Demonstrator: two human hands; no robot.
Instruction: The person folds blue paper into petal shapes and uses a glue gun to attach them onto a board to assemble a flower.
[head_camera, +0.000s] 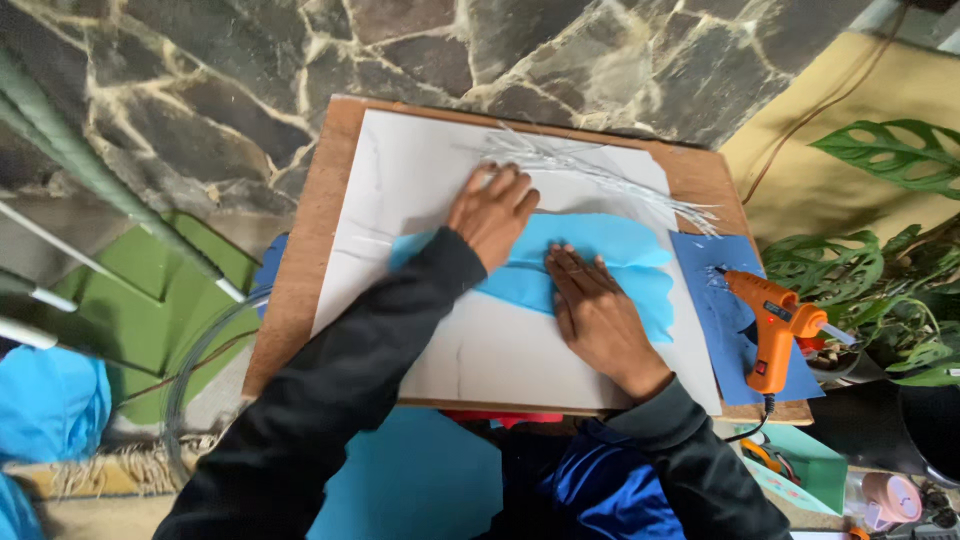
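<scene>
On the wooden board (330, 140), in the middle of the scene, a large white sheet (420, 170) lies flat with a light blue paper cut-out (620, 262) laid across its centre. Both hands rest on that blue shape: the left hand (493, 212) lies flat with fingers spread at its far left edge, half on the white sheet, and the right hand (598, 312) presses down, palm flat and fingers together, on its near middle. Neither hand grips anything; both lie open on the paper.

The step in hand looks like smoothing the blue piece down onto the white sheet, probably after gluing. The next move likely calls for even pressure out toward the wavy right edge so that no part lifts or creases.

To the right, an orange glue gun (772, 325) stands on a darker blue sheet (710, 300), its nozzle pointing left, well apart from the hands. Thin whitish strands (600, 170) lie at the far edge of the white sheet. Near right, a small teal paper packet (815, 470) and a pink roll-like thing (890, 497) sit low in view; any print on them is too small to tell. Green leaves (880, 160) fill the far right.
</scene>
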